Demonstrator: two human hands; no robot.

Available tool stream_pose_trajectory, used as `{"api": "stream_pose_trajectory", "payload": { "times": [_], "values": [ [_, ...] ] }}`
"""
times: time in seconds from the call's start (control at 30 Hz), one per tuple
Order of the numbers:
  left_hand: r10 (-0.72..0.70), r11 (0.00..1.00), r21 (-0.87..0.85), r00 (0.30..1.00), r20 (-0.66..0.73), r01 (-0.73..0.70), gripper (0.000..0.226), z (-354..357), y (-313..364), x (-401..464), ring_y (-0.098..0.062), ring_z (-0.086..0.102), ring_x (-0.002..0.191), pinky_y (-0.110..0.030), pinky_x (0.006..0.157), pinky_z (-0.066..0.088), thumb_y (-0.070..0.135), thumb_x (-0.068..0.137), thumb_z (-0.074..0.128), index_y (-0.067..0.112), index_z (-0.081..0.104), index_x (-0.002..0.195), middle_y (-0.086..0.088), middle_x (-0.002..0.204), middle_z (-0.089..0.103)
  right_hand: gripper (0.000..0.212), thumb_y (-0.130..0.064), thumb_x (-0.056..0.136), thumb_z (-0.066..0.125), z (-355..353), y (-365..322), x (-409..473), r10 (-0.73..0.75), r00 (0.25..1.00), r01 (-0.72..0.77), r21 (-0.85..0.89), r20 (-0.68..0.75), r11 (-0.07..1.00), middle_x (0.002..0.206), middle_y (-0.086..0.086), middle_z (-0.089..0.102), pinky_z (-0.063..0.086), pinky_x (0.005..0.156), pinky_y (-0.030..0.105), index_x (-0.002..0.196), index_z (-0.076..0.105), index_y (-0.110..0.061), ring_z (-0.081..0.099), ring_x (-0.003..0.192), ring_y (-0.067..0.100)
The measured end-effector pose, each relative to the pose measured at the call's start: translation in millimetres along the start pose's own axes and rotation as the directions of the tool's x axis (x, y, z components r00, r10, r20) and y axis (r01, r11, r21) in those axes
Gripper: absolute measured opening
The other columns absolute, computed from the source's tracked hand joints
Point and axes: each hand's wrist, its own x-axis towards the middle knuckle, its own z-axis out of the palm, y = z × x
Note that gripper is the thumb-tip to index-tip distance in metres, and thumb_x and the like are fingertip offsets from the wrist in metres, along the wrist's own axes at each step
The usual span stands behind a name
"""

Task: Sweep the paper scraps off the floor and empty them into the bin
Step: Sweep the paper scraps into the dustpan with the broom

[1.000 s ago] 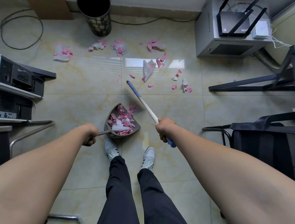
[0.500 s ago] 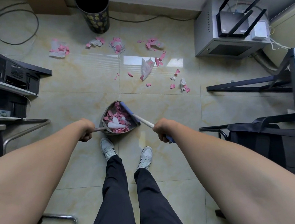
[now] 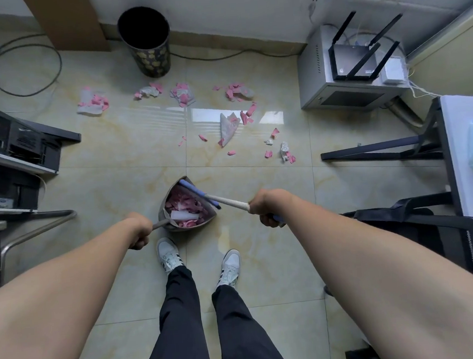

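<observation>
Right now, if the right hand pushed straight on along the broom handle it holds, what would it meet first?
Probably the dustpan: the right hand points the broom into its scraps. Depth unclear.

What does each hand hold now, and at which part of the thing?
The left hand holds the dustpan by its handle. The right hand holds the broom by the near end of its stick.

the broom [image 3: 220, 199] head is hidden inside the dustpan [image 3: 188, 208]; the left hand [image 3: 140, 229] covers the dustpan's handle end; the printer [image 3: 8, 140] is cut off at the left edge.
</observation>
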Motion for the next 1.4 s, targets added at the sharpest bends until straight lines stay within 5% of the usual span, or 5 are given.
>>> {"api": "stream_pose_trajectory", "payload": {
  "times": [0.47,0.83,1.0,1.17,1.4],
  "values": [
    [-0.021,1.0,0.004,0.999,0.038,0.021,0.025,-27,2,15,-0.012,0.027,0.046,-0.008,0.036,0.028,0.003,0.098,0.026,-0.004,0.04,0.079,-0.014,0.061,0.044,0.042,-0.004,0.092,0.031,30,-6,15,0.067,0.974,-0.012,0.25,-0.214,0.968,0.088,0.013,0.047,0.03,0.039,0.012,0.131,0.047,-0.004,0.033,0.042,0.014],
    [-0.027,0.999,0.041,0.998,0.05,0.025,0.027,-40,-11,31,-0.014,0.031,0.043,-0.009,0.036,0.03,0.003,0.097,0.028,-0.004,0.039,0.073,-0.015,0.061,0.046,0.011,-0.012,0.098,0.026,41,-34,5,0.114,0.992,-0.119,0.093,0.061,0.988,0.063,0.004,0.034,0.024,0.037,0.014,0.097,0.037,-0.011,0.026,0.024,0.013],
    [-0.064,0.997,0.059,0.994,0.086,0.059,0.019,-41,-16,32,-0.008,0.028,0.022,-0.008,0.037,0.029,0.009,0.1,0.029,-0.002,0.041,0.091,-0.013,0.059,0.044,0.025,-0.009,0.094,0.048,22,-39,-14,-0.026,0.999,0.02,0.156,0.04,0.988,0.066,0.009,0.043,0.029,0.022,0.011,0.07,0.042,-0.009,0.037,0.014,0.012],
    [-0.039,0.998,0.048,0.994,0.101,0.035,0.017,-52,-13,28,-0.007,0.026,0.018,-0.007,0.034,0.03,0.01,0.101,0.028,-0.003,0.039,0.105,-0.014,0.06,0.042,0.014,-0.013,0.09,0.022,23,-57,-22,0.192,0.974,-0.208,0.137,0.122,0.968,0.043,0.0,0.03,0.017,0.047,0.012,0.081,0.032,-0.015,0.022,0.032,0.011],
    [-0.011,0.999,0.047,0.995,0.097,0.007,0.022,-81,-4,16,-0.007,0.024,0.014,-0.007,0.032,0.03,0.012,0.102,0.026,-0.002,0.041,0.092,-0.012,0.061,0.04,0.015,-0.016,0.095,0.022,16,-70,-33,0.182,0.981,-0.194,0.297,0.069,0.935,0.063,0.0,0.025,0.019,0.038,0.008,0.106,0.032,-0.013,0.019,0.024,0.008]
  ]
}}
